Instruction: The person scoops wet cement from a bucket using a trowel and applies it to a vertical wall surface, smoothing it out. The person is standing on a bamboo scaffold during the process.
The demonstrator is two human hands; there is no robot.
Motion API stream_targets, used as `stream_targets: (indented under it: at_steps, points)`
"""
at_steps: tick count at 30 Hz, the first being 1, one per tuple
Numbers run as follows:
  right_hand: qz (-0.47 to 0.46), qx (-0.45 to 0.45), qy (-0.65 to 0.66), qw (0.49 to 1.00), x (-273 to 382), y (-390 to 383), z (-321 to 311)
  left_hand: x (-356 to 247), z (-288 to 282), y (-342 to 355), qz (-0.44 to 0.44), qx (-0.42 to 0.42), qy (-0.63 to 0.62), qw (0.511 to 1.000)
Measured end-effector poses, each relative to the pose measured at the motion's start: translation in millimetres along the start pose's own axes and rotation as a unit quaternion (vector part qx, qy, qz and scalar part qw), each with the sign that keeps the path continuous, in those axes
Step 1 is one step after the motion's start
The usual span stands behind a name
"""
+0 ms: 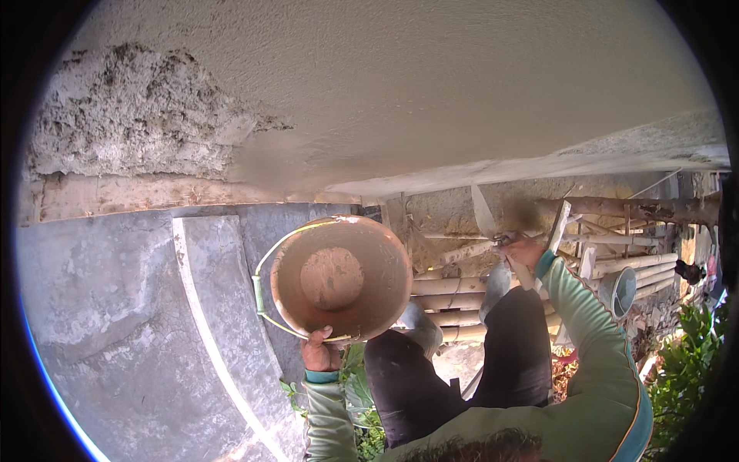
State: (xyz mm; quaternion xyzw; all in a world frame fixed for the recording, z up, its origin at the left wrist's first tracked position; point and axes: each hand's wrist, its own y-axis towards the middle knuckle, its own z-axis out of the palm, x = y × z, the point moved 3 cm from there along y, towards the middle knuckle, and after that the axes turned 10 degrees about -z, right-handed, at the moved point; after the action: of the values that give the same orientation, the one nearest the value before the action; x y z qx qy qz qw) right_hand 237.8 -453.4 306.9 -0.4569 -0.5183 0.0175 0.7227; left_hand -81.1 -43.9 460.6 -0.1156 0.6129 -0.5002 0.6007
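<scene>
My left hand (319, 351) is closed on the near rim of a bucket (389, 281), beside the end of its wire handle. The bucket is tipped so its inside faces me; a thin coat of brownish mortar covers its walls and bottom. Its bail, with a green grip (259, 294), hangs out on the left side. To the right, my right hand (523, 250) is wrapped round the handle of a trowel. The trowel's grey blade (483, 212) points away toward the plastered wall (462, 85), apart from it.
Rough, bare masonry (131, 115) shows at the wall's far left, above a wooden board (131, 196). A grey concrete surface (100, 308) with a pale strip (208, 323) lies left. Bamboo poles (454, 286) run under my feet. Another bucket (623, 291) and leafy plants (693, 346) are at right.
</scene>
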Motion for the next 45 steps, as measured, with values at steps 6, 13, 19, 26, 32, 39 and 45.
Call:
stream_targets:
  at_steps: [6,13,19,26,32,39,45]
  points:
    - [0.021,-0.147,0.289,0.946,46,-118,89,-1,63,-20,-0.163,0.106,0.066,0.979]
    - [-0.061,-0.233,0.161,0.957,87,-192,132,-37,112,-72,-0.26,0.15,0.176,0.937]
    - [-0.068,-0.308,0.237,0.919,112,-243,129,-56,150,-104,-0.34,0.168,0.19,0.905]
    - [-0.051,-0.341,0.298,0.89,128,-291,113,-72,195,-106,-0.305,0.166,0.294,0.891]
    - [-0.044,-0.476,0.415,0.774,113,-359,93,-79,244,-100,-0.289,0.136,0.432,0.843]
    - [0.151,-0.686,0.34,0.625,-16,-469,86,-77,246,-67,-0.197,0.097,0.613,0.759]
    - [0.18,-0.82,0.32,0.439,-176,-573,136,-76,320,-111,-0.014,0.13,0.676,0.725]
